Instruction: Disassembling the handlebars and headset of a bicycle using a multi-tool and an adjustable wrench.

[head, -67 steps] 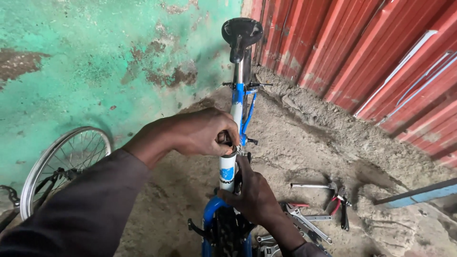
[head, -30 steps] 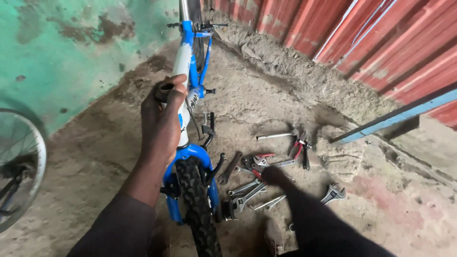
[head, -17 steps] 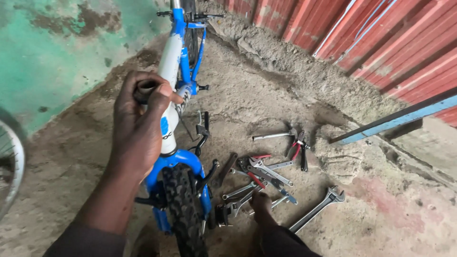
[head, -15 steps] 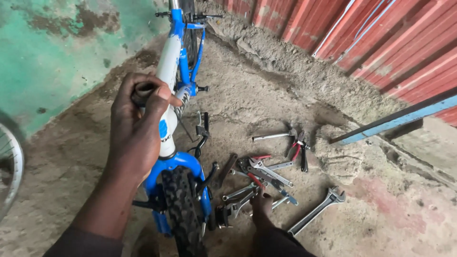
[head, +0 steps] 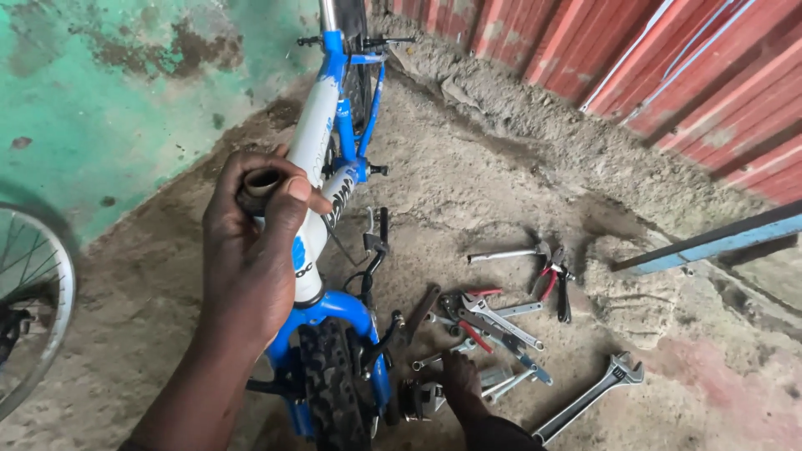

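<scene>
The left hand [head: 251, 250] gripped the bike's open tube end [head: 261, 182] mid-frame, while the right hand [head: 462, 386] reached low among the tools [head: 493, 326], its fingers hidden, likely needing a careful pick.

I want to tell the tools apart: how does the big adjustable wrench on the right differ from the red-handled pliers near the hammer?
The adjustable wrench is plain grey metal; the pliers have red and black handles. The adjustable wrench is clearly longer than the pliers. The adjustable wrench lies alone, nearer the camera; the pliers lie against the hammer. Both rest flat on the dirt floor, untouched by either hand.
</scene>
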